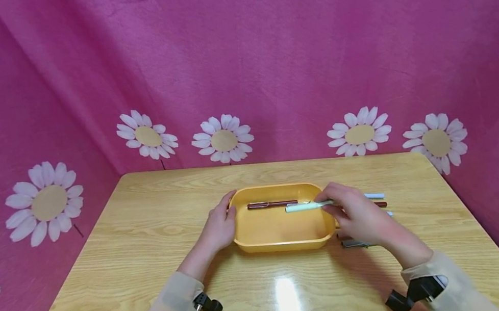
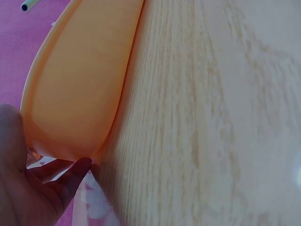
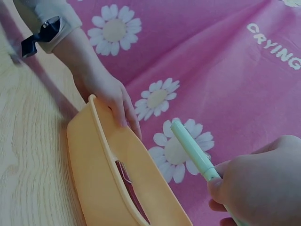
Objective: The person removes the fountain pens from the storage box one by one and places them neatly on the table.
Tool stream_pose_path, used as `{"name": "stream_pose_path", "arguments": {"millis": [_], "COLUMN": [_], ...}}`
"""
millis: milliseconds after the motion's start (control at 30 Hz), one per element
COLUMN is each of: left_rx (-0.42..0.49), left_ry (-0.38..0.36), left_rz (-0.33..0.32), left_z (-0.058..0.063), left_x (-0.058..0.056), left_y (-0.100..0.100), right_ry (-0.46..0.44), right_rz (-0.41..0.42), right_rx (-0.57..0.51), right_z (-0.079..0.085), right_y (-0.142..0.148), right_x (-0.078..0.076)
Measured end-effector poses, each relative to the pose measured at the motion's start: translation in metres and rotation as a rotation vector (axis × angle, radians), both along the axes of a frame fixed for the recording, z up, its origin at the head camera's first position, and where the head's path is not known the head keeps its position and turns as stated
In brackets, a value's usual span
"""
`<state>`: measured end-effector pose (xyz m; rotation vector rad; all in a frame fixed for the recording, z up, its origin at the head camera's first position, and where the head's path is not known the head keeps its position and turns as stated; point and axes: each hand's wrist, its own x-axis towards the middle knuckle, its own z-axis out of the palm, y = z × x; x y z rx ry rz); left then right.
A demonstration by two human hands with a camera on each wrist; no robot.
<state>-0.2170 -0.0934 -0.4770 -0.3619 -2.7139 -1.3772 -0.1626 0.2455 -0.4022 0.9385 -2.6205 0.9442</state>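
Observation:
A yellow-orange plastic tray [image 1: 283, 246] lies on the table, and inside it near the back wall is a dark red pen [image 1: 272, 204] with a metal clip. My left hand [image 1: 222, 224] grips the tray's left end, a digit over the rim; in the left wrist view its fingers [image 2: 70, 181] are at the tray's end wall. My right hand [image 1: 359, 213] pinches a pale green pen [image 1: 303, 206] by one end. In the right wrist view this capped pen [image 3: 193, 148] points out from the fingers, above the tray.
Several more pens lie right of the tray, partly hidden by my right hand: a light blue pen [image 1: 375, 196], a dark red pen [image 1: 380, 204] and a dark grey pen [image 1: 354, 243] among them. A pink curtain with daisies [image 1: 267, 71] surrounds the wooden table [image 1: 172, 205].

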Motion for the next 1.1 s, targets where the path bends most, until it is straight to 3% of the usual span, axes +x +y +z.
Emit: {"name": "stream_pose_path", "arguments": {"millis": [333, 633, 933, 1100], "left_rx": [0.006, 0.007, 0.005, 0.007], "left_ry": [-0.025, -0.017, -0.006, -0.019], "left_rz": [-0.002, -0.007, -0.008, -0.004], "left_z": [0.001, -0.001, -0.002, -0.001], "left_x": [0.001, 0.003, 0.000, -0.001], "left_y": [0.000, 0.000, 0.000, 0.000], "right_ry": [0.066, 0.121, 0.078, 0.081], "right_rz": [-0.022, -0.034, -0.063, -0.030], "right_rx": [0.000, -0.037, 0.000, -0.021], "right_z": [0.003, -0.005, -0.011, -0.018], "right_y": [0.021, 0.039, 0.057, 0.066], "right_x": [0.016, 0.032, 0.042, 0.047]}}
